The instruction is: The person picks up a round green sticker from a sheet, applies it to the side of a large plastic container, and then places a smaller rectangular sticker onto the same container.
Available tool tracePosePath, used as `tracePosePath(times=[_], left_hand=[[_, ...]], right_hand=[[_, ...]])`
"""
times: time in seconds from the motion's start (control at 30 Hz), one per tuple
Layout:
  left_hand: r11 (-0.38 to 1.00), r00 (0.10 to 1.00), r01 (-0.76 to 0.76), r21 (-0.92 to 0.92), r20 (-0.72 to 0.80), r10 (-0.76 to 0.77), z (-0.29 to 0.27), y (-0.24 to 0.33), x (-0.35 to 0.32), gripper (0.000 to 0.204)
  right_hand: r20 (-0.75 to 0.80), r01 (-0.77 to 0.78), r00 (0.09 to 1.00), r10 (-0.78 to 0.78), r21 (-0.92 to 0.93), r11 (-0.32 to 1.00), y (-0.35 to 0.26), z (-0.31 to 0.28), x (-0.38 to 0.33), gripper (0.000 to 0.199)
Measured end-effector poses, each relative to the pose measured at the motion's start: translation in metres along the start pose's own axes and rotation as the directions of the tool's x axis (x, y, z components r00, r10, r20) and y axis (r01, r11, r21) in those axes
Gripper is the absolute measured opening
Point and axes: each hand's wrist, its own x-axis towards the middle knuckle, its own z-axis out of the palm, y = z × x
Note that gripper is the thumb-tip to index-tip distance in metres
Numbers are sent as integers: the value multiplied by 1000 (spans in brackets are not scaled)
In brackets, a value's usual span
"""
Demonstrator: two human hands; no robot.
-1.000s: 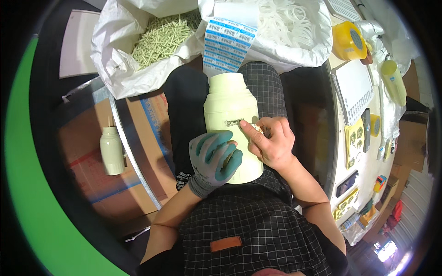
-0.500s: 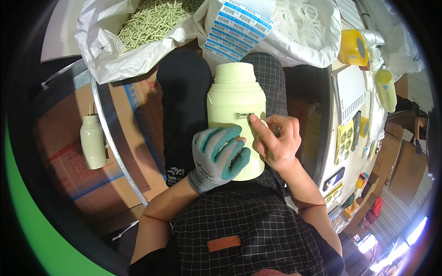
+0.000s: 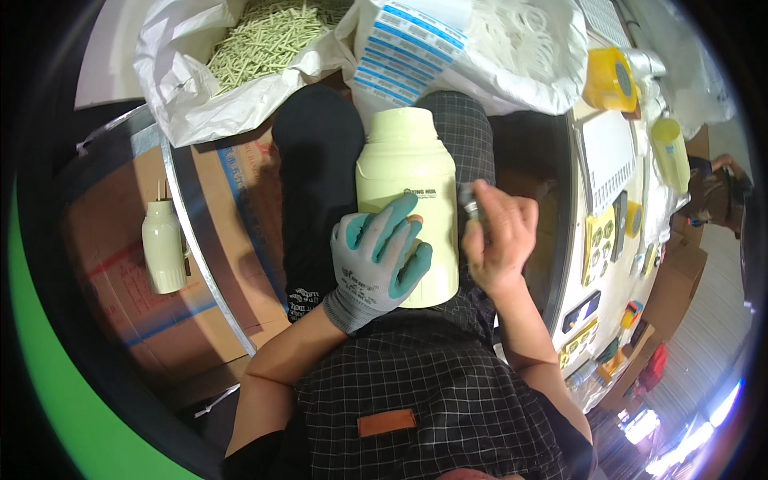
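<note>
A pale green vacuum flask [image 3: 406, 164] lies on my lap, its narrower top pointing away from me, with small dark lettering on its side. My left hand [image 3: 372, 260], in a grey and teal glove, rests over the lower part of the flask and holds it. The index finger stretches to just below the lettering; the other fingers are bent. A bare fingertip shows through the glove. Right of the flask and apart from it, my bare right hand [image 3: 504, 240] is closed, pinching a small piece of clear film [image 3: 469, 200], somewhat blurred.
Ahead are white sacks with pale green sticks [image 3: 268, 44] and translucent rings [image 3: 520, 36], and a blue-and-white label sheet [image 3: 408, 52]. The right-hand table [image 3: 572, 300] bears a tape roll [image 3: 614, 80], paper sheets and a phone [image 3: 581, 312]. Another flask [image 3: 164, 248] stands left; a person [image 3: 716, 192] is far right.
My right hand has moved off the flask to the right, taking the clear film away from the lettering. My left index finger has straightened toward the lettering.
</note>
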Motion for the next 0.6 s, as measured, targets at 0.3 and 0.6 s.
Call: tracePosePath(times=[0.3, 0.6], left_hand=[[992, 978, 35, -119, -198, -59, -28, -24, 89, 44], [481, 856, 468, -741, 515, -40, -27, -102, 138, 30]], right_hand=[[53, -405, 885, 463, 577, 709, -12, 35, -33, 45], [256, -370, 755, 604, 926, 71, -19, -32, -36, 26]])
